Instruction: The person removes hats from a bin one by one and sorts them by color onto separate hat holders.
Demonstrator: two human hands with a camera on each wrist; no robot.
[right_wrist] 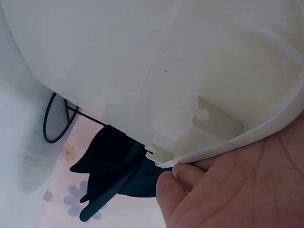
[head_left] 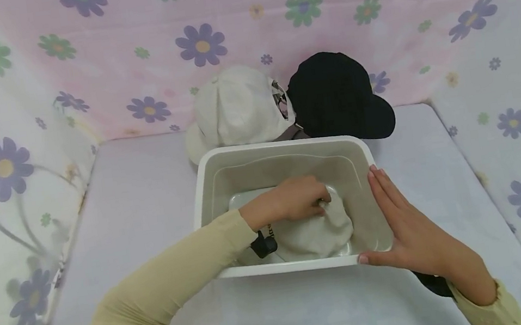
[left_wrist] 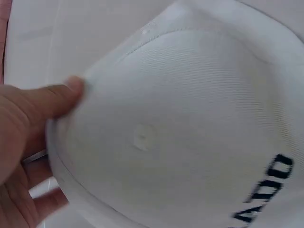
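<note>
Inside a light plastic bin (head_left: 283,147) lies an off-white baseball cap (head_left: 316,234) with dark lettering. My left hand (head_left: 297,199) reaches over the bin's left side and pinches the cap's edge. In the left wrist view, the thumb lies on top of the cap (left_wrist: 175,104) and the other fingers pass beneath it. A black wrist strap and device (head_left: 264,245) partly cover the lettering. My right hand (head_left: 409,225) rests on the bin's right front corner, fingers extended along the right rim and thumb at the front rim. From below, the right palm (right_wrist: 237,190) presses against the bin's rim (right_wrist: 266,135).
Behind the bin stand a white cap (head_left: 235,105) and a black cap (head_left: 338,97), side by side. Some dark wire frame (right_wrist: 59,118) shows in the right wrist view. Flowered cloth (head_left: 241,17) surrounds the white table (head_left: 146,194) at back and sides.
</note>
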